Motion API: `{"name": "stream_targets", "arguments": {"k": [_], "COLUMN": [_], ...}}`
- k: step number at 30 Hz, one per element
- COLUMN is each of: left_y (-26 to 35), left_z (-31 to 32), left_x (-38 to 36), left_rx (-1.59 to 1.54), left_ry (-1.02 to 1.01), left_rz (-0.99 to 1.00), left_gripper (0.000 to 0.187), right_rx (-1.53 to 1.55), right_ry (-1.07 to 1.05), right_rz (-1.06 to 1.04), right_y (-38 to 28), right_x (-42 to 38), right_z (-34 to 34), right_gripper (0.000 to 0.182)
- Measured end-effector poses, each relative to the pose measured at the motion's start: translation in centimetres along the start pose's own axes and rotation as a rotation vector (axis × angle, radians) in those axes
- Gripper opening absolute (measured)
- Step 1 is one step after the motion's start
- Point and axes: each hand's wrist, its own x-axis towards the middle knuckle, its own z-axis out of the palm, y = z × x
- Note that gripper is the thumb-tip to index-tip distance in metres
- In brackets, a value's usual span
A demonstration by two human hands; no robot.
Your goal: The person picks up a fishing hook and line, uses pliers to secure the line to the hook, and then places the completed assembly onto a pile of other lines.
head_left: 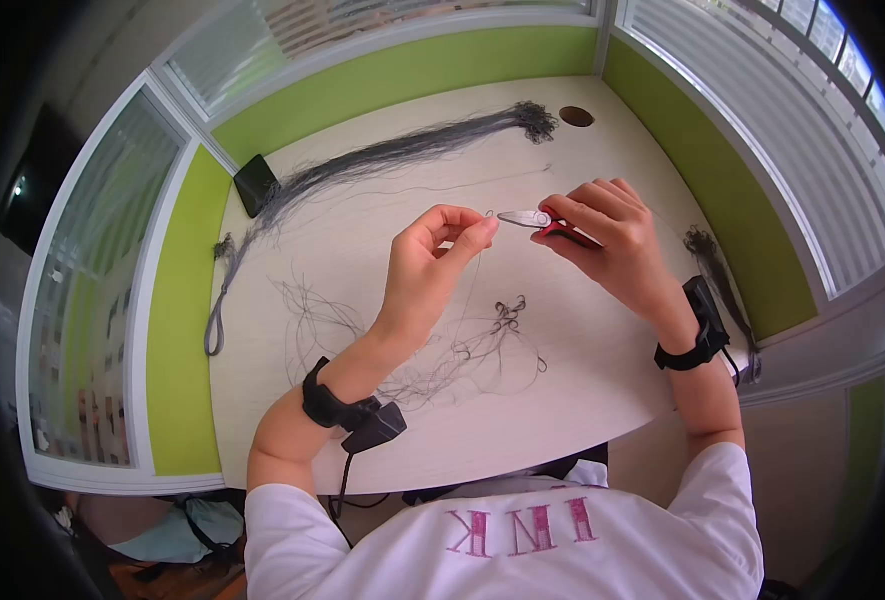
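Note:
Between its thumb and index finger, my left hand (440,256) pinches a thin line with a small loop (489,214) at its top. My right hand (607,237) is wrapped round red-and-black handled pliers (562,232), whose metal jaws point left toward the loop, a small gap away. Below the hands lies a loose tangle of thin lines (412,380) with dark hooks or loops (508,312) at its upper right. A long bundle of dark grey strands (392,152) stretches across the back of the table.
A black box-like object (255,185) stands at the table's left edge. Another dark bundle (714,270) lies along the right side. Green partitions (412,82) surround the table (292,450). A round hole (575,117) is at the back right. Each wrist wears a black strapped device with a cable.

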Motion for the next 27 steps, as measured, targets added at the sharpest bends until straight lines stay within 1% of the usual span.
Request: {"name": "stream_targets", "arguments": {"k": [5,8,10,14,16,20,27], "left_y": [-0.7,-0.7,-0.6,-0.8,-1.0,-0.8,-1.2], "left_z": [-0.8,-0.7,-0.7,-0.6,-0.4,-0.6,-0.6], "left_x": [0.3,0.3,0.2,0.2,0.2,0.2,0.3], "left_rx": [0.05,0.043,0.133,0.132,0.143,0.155,0.241], "left_ry": [-0.049,-0.043,-0.014,-0.011,0.019,-0.006,0.01], "left_rz": [-0.047,-0.017,0.013,0.009,0.075,0.009,0.095], "left_gripper": [0.019,0.018,0.018,0.017,0.02,0.018,0.017], "right_rx": [-0.002,-0.019,-0.017,-0.021,-0.02,-0.025,-0.029], "right_ry": [0.009,0.0,0.016,0.001,0.015,0.006,0.011], "right_rz": [-0.032,-0.031,-0.023,-0.022,-0.035,-0.027,-0.031], "right_y": [-0.1,-0.2,-0.2,-0.1,-0.1,0.0,0.0], "right_x": [-0.2,-0.2,-0.2,-0.3,-0.3,-0.4,-0.4], "right_z": [0.3,0.4,0.5,0.7,0.7,0.7,0.7], "right_gripper": [0.023,0.023,0.024,0.026,0.027,0.027,0.028]}}
